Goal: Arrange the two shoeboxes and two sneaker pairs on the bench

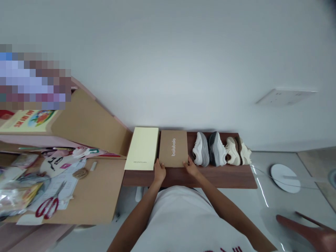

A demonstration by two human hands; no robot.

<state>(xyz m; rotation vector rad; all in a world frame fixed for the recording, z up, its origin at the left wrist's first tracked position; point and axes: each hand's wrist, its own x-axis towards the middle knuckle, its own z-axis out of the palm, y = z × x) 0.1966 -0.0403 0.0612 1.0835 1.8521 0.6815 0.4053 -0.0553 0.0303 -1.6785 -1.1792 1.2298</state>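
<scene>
A brown shoebox point(168, 148) marked "balabala" rests on a dark wooden bench point(189, 178) against the wall. My left hand point(159, 171) grips its front left corner, and my right hand point(191, 166) holds the front right corner. Left of it, close beside my left hand, lies a pale yellow box point(143, 147) lettered "MEIZHIYUAN". To the right stand a pair of white and grey sneakers point(201, 150) and a pair of cream shoes point(232, 151), side by side. The undersides of both boxes are hidden.
On the left is a desk point(91, 196) with red-handled scissors point(49, 206), papers and plastic bags. A shelf panel point(89, 122) rises above it. A wall socket plate point(288, 97), a round white base point(285, 178) and a reddish-brown chair part point(301, 227) are at right.
</scene>
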